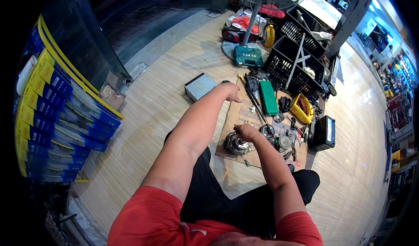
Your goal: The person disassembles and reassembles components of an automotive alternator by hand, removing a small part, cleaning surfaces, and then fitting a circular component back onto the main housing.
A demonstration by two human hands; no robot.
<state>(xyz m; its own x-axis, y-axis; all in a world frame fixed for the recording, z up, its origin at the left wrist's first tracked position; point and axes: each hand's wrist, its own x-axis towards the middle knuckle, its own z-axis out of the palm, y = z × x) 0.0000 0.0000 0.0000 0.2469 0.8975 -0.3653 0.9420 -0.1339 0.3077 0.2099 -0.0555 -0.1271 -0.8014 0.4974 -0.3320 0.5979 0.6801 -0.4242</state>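
Silvery metal part point(238, 146) is lying on brown cardboard point(224, 123) in the head view, with the right hand point(247, 133) touching it. The left hand point(230, 92) is hovering near the cardboard's edge; I cannot tell if either grip is closed.

On my screen the round machine part point(238, 145) looks like bare metal, uneven and dully shiny. The cardboard sheet point(231, 113) reads as matt. I make out smooth plastic on the green case point(268, 98) and the teal tool case point(247, 56), and hard lattice plastic on the black crate point(279, 65). To me the floor point(360, 145) looks smooth and glossy, the red shirt point(144, 215) soft matt cloth.
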